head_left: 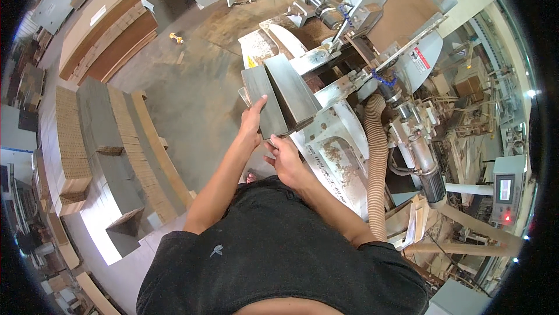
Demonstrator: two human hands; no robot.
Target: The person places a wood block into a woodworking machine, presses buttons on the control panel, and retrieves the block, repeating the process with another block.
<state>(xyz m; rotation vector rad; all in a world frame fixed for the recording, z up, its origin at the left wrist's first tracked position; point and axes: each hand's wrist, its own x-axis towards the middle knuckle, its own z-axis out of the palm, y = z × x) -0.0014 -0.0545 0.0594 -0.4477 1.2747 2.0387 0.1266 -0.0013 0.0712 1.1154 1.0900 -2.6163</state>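
**Both hands on grey boards at the machine**

Up front, the left hand (pixel 251 121) grips the near end of a grey board (pixel 265 100), thumb laid along its top face and fingers curled under the edge. Beside it, touching, a second board (pixel 293 89) lies tilted against the first. The right hand (pixel 285 155) sits at the near lower corner of the boards, fingers closed on the edge there; which board it clamps I cannot tell. Both boards rest at the infeed of a woodworking machine (pixel 326 140), above its white housing, with a ribbed hose (pixel 377 163) running down just to the right. Well apart on the person's left, stacks (pixel 110 140) of grey and tan boards stand on the concrete floor (pixel 198 76).
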